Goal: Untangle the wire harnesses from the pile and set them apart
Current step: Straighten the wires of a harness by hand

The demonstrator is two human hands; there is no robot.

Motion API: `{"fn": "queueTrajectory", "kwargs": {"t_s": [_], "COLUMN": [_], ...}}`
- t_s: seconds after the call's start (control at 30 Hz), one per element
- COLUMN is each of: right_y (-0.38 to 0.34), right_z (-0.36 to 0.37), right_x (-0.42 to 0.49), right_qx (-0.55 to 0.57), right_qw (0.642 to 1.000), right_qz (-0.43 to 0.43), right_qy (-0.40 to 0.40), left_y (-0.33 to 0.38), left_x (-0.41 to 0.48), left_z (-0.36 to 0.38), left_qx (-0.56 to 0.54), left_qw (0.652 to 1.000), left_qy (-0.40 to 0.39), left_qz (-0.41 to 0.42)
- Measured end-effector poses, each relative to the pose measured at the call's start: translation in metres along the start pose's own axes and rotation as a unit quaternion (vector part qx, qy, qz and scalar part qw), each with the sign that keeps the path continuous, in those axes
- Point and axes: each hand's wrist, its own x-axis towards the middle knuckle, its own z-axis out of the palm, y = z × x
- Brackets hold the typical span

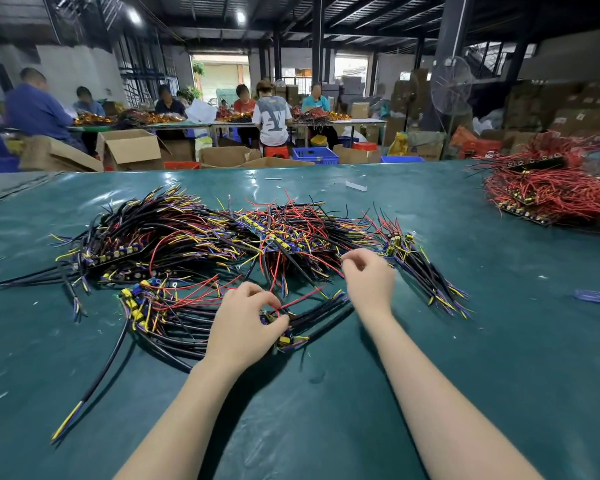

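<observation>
Wire harnesses (257, 233): the main tangle of black, red, yellow and blue leads lies across the middle of the green table cover (499, 358), just beyond both our hands.
Near harness (167, 317): a looser bundle sits at the pile's front edge, beneath and to the left of our left hand, with its black leads trailing toward us.
Left hand (243, 323): thumb and fingers are curled in a pinch on a red wire (302, 298), which arcs away to the right over the black leads.
Right hand (368, 275): the fingers are curled at the pile's near right edge and touch the strands. We cannot tell whether one is caught between them.
Side bundle (426, 271): a small harness lies just right of the right hand, fanned out and mostly clear of the main heap.
Step in hand: we judge we are working the near harness free of its neighbours.
Doing it well: we should hold the harness by its component end, follow the red wire to where it crosses, and lift the loops over, not tug them.
Risk: a hard pull would probably tighten the knot or drag the whole pile along.
Also here: a red wire pile (551, 192) and a screwdriver (596, 297), both well apart to the right.
</observation>
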Motion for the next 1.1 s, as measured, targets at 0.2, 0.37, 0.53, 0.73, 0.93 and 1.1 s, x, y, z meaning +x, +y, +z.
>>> {"fn": "queueTrajectory", "kwargs": {"t_s": [0.2, 0.37, 0.53, 0.73, 0.93, 1.1], "right_y": [-0.013, -0.031, -0.041, -0.05, -0.045, -0.05], "right_z": [0.003, -0.004, 0.001, -0.009, 0.0, 0.01], "right_x": [-0.018, -0.019, -0.027, -0.019, -0.033, -0.036], "right_qx": [-0.017, -0.175, -0.23, -0.234, 0.004, 0.141], "right_qw": [0.975, 0.81, 0.797, 0.885, 0.947, 0.949], "right_qz": [-0.15, -0.157, -0.229, -0.299, -0.231, -0.105], "right_qy": [-0.162, -0.537, -0.509, -0.27, -0.224, -0.26], "left_y": [0.001, -0.003, 0.004, 0.017, 0.022, 0.028], "left_x": [0.002, 0.002, 0.001, -0.006, -0.003, -0.007], "left_z": [-0.004, -0.004, -0.012, -0.016, -0.017, -0.016], "left_qx": [-0.042, 0.001, 0.019, 0.123, -0.038, 0.034], "left_qw": [0.998, 0.995, 0.985, 0.989, 0.986, 0.981], "left_qy": [0.041, 0.101, 0.167, 0.036, 0.112, 0.15], "left_qz": [-0.01, -0.021, -0.042, 0.08, 0.115, 0.12]}}
